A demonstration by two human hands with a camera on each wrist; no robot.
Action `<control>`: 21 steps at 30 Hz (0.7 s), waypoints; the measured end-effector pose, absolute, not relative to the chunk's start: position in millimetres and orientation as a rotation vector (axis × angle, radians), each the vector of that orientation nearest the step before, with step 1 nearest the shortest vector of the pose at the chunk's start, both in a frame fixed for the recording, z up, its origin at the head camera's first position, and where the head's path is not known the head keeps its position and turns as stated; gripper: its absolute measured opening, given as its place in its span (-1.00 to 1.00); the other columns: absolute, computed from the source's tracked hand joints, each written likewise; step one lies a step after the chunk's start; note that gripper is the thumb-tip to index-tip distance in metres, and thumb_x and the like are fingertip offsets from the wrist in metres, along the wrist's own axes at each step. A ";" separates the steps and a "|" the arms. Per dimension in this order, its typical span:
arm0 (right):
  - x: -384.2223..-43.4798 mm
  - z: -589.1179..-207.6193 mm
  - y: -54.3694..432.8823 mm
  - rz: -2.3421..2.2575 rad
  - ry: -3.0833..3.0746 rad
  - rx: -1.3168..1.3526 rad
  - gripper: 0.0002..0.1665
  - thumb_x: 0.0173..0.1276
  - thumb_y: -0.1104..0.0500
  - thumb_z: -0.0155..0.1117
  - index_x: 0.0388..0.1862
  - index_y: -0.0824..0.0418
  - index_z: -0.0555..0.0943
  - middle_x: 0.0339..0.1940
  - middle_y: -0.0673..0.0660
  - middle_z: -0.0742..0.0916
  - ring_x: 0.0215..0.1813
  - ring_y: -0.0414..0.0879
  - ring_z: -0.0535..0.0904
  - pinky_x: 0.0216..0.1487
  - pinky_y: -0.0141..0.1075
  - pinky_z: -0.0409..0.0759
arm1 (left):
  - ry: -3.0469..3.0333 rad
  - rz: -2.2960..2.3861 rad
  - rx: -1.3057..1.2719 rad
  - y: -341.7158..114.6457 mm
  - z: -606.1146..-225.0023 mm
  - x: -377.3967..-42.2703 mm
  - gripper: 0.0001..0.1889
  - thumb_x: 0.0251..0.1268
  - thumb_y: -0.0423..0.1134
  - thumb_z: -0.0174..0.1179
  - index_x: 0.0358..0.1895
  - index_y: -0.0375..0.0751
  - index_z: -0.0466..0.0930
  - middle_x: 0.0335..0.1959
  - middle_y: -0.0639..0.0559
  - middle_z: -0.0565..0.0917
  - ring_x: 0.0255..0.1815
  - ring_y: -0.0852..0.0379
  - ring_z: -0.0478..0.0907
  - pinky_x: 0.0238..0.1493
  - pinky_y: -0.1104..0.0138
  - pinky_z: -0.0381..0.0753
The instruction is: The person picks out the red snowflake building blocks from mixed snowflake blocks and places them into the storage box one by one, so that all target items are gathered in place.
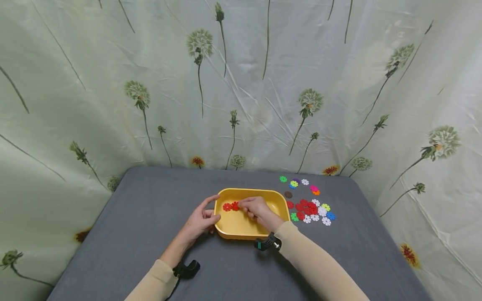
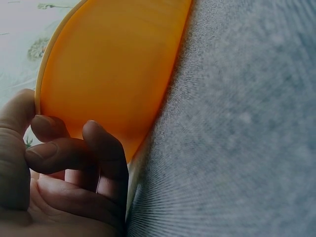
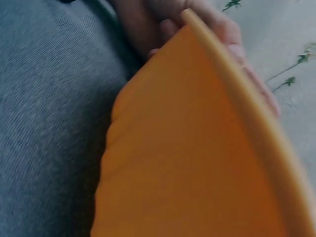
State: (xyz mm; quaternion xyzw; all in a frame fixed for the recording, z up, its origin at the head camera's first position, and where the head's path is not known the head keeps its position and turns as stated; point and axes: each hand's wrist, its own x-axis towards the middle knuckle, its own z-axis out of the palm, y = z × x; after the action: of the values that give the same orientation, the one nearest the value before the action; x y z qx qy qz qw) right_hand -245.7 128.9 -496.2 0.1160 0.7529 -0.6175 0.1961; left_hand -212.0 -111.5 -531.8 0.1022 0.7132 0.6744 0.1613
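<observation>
A yellow plastic bin (image 1: pixel 233 228) stands on the grey table. My left hand (image 1: pixel 199 218) grips its left end, thumb on the near side and index finger along the far rim. In the left wrist view, curled fingers of the left hand (image 2: pixel 74 163) lie against the orange-looking bin wall (image 2: pixel 113 74). My right hand (image 1: pixel 257 209) reaches into the bin, its thumb and index finger pinching a red notched disc (image 1: pixel 235 205). Another red notched disc (image 1: pixel 226 207) lies just left of it. In the right wrist view, the bin wall (image 3: pixel 163 148) hides the right fingers.
Right of the bin lies a loose spread of notched discs: several red discs (image 1: pixel 311 208), white discs (image 1: pixel 326 221), a blue disc (image 1: pixel 331 215) and a brown disc (image 1: pixel 288 195). A green disc (image 1: pixel 283 179) lies farther back. A flowered curtain (image 1: pixel 256 104) hangs behind the table.
</observation>
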 end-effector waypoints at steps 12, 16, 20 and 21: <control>-242.6 -499.5 124.5 -1.596 2.261 0.368 -0.65 0.40 0.19 0.47 -0.60 0.17 0.63 -0.75 -0.06 0.51 -0.76 -0.28 0.26 -0.67 -0.44 0.23 | 2.032 1.929 0.285 -111.4 -531.7 -211.7 -0.27 0.50 -0.30 0.29 0.63 0.08 0.19 -0.55 0.11 0.59 -0.60 0.11 0.50 -0.55 0.38 0.41; -241.7 -498.0 124.5 -1.561 2.293 0.364 -0.69 0.37 0.20 0.48 -0.59 0.18 0.65 -0.76 -0.07 0.50 -0.76 -0.28 0.25 -0.67 -0.44 0.22 | 2.037 1.928 0.280 -111.1 -531.7 -212.0 -0.27 0.50 -0.30 0.29 0.63 0.09 0.21 -0.55 0.10 0.59 -0.60 0.11 0.50 -0.56 0.38 0.40; -242.2 -497.1 124.5 -1.512 2.317 0.356 -0.76 0.36 0.19 0.47 -0.52 0.21 0.71 -0.76 -0.07 0.50 -0.74 -0.27 0.26 -0.67 -0.44 0.19 | 2.047 1.921 0.291 -111.0 -531.3 -212.2 -0.27 0.50 -0.30 0.28 0.64 0.04 0.19 -0.55 0.11 0.58 -0.61 0.11 0.50 -0.55 0.38 0.41; -242.4 -496.9 124.5 -1.504 2.318 0.354 -0.78 0.36 0.19 0.47 -0.50 0.23 0.73 -0.76 -0.07 0.50 -0.74 -0.27 0.27 -0.67 -0.43 0.19 | 2.050 1.918 0.296 -111.1 -531.0 -212.0 -0.27 0.50 -0.30 0.28 0.64 0.02 0.18 -0.55 0.11 0.57 -0.61 0.11 0.49 -0.55 0.37 0.41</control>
State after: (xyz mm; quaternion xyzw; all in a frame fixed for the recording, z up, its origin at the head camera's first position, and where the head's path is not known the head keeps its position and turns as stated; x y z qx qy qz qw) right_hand -242.4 124.5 -496.9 0.1251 0.8189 -0.5313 0.1771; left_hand -212.0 -111.1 -531.0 0.1036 0.7171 0.6707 0.1587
